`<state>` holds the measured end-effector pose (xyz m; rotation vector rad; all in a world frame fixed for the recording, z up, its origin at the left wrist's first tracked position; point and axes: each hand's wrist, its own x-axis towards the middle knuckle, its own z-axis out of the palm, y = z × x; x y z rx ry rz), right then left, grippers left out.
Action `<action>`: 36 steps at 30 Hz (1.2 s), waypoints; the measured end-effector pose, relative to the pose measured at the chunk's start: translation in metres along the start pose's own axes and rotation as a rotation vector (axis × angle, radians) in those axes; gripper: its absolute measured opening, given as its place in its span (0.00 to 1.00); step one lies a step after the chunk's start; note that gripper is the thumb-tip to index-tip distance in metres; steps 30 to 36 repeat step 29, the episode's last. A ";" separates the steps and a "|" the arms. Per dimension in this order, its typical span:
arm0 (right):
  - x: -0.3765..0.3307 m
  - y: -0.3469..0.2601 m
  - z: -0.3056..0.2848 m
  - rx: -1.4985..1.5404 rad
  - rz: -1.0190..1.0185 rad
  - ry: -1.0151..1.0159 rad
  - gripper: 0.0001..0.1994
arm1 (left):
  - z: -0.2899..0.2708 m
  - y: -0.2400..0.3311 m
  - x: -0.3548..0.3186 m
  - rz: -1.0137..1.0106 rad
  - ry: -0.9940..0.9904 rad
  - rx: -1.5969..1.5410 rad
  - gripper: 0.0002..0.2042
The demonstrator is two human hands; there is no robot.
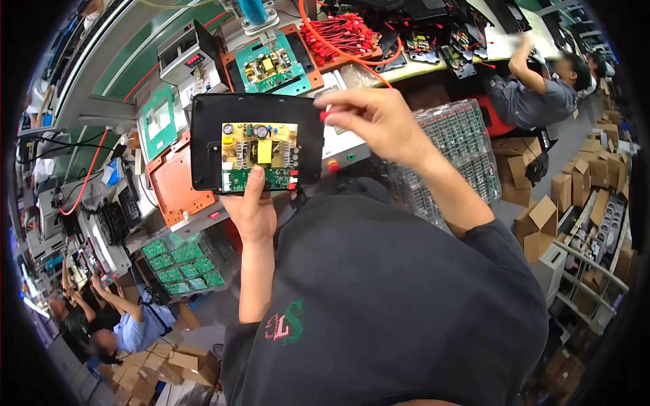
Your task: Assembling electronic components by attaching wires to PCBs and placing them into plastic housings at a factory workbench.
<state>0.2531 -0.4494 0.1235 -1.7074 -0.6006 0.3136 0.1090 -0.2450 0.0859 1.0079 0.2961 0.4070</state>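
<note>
My left hand (252,213) grips the lower edge of a black plastic housing (203,159), its thumb pressed over the front. Inside the housing lies a tan and green circuit board (265,154) with a yellow transformer, heat sinks, and red and white connectors along its lower edge. At the housing's upper right edge, my right hand (387,125) is closed in a pinch on a small red piece (324,116), mostly hidden by the fingers. Just beyond the housing, a similar circuit board (269,66) sits in a teal and orange fixture (308,66).
A blue cylinder (252,11) hangs above the fixture. Beyond it lie a pile of red wired connectors (340,35) and an orange hose (308,20). Packs of green boards stand left (183,260) and right (460,145). Co-workers (542,95) sit at the right; others are lower left.
</note>
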 end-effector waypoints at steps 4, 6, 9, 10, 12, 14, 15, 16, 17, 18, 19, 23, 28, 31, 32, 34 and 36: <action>-0.008 -0.026 0.029 -0.148 -0.084 0.042 0.08 | -0.012 0.005 -0.005 0.164 0.002 0.153 0.27; -0.010 -0.030 0.041 -0.141 -0.053 0.070 0.07 | -0.012 0.008 -0.010 0.246 0.044 0.270 0.28; -0.013 -0.033 0.054 -0.161 -0.060 0.089 0.06 | -0.010 0.011 -0.017 0.405 0.082 0.411 0.29; -0.014 -0.034 0.057 -0.167 -0.071 0.091 0.06 | -0.013 0.012 -0.020 0.434 0.074 0.461 0.28; -0.014 -0.031 0.062 -0.198 -0.137 0.108 0.06 | -0.015 0.013 -0.025 0.481 0.060 0.531 0.27; -0.013 -0.026 0.066 -0.243 -0.244 0.135 0.06 | -0.015 0.014 -0.028 0.518 0.054 0.575 0.26; -0.013 -0.027 0.066 -0.221 -0.221 0.127 0.06 | -0.015 0.014 -0.029 0.529 0.049 0.577 0.25; -0.014 -0.028 0.066 -0.200 -0.198 0.121 0.06 | -0.016 0.014 -0.030 0.540 0.044 0.580 0.24; -0.014 -0.029 0.067 -0.176 -0.177 0.118 0.06 | -0.016 0.014 -0.029 0.555 0.035 0.584 0.23; -0.015 -0.031 0.066 -0.152 -0.147 0.123 0.06 | -0.015 0.014 -0.028 0.577 0.038 0.610 0.22; -0.017 -0.034 0.066 -0.128 -0.117 0.130 0.06 | -0.014 0.014 -0.028 0.600 0.041 0.636 0.22; -0.018 -0.026 0.064 -0.106 -0.187 0.174 0.06 | -0.003 0.012 -0.030 0.582 0.022 0.604 0.20; -0.016 -0.015 0.051 -0.146 -0.291 0.224 0.06 | 0.004 0.009 -0.025 0.569 -0.109 0.672 0.26; -0.016 -0.014 0.048 -0.101 -0.225 0.179 0.05 | 0.012 0.012 -0.020 0.587 -0.122 0.674 0.24; -0.016 -0.014 0.048 -0.101 -0.225 0.179 0.05 | 0.012 0.012 -0.020 0.587 -0.122 0.674 0.24; -0.016 -0.014 0.048 -0.101 -0.225 0.179 0.05 | 0.012 0.012 -0.020 0.587 -0.122 0.674 0.24; -0.016 -0.014 0.048 -0.101 -0.225 0.179 0.05 | 0.012 0.012 -0.020 0.587 -0.122 0.674 0.24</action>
